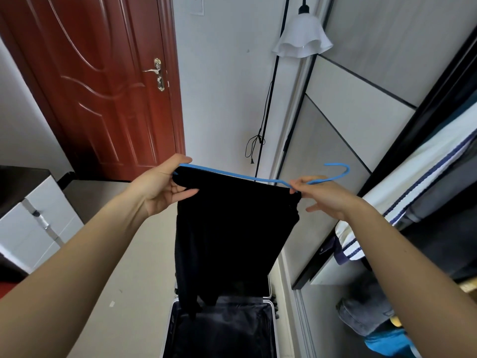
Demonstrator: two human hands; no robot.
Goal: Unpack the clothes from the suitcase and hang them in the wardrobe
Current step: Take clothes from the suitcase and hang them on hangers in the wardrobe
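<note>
Your open dark-lined suitcase [227, 329] is cut off by the bottom edge and partly hidden behind the plain black fabric garment [232, 228] hanging above it on a thin blue wire hanger [232, 174], whose ends your left hand [160, 187] and right hand [327, 197] each pinch.

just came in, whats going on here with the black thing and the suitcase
A person is hanging up clothes. A black garment sits on a blue hanger, held up above the open suitcase on the floor. The left grip holds the hanger's left end along with the cloth; the right grip pinches the hanger near its hook. The hanger is not yet in the wardrobe on the right, where other clothes already hang.
</note>
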